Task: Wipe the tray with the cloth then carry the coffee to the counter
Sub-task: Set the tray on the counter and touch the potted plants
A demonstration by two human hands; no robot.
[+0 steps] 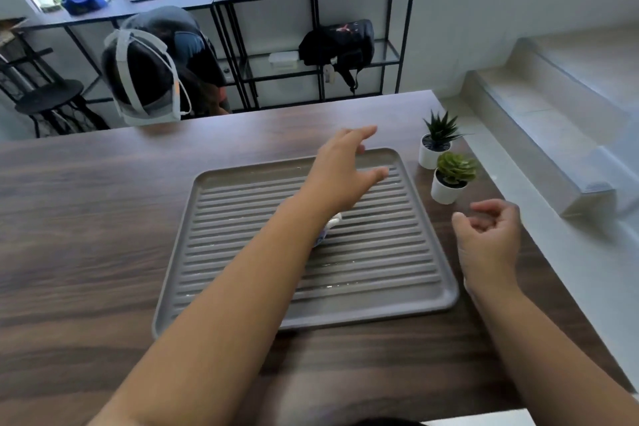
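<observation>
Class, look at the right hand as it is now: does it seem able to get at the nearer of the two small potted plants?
Probably yes. The right hand hangs empty and loosely curled beside the tray, and the nearer potted plant stands just beyond it on the bare table, with nothing between them.

One camera on the person's head looks forward and down, close over the table (86, 235) and both arms.
</observation>
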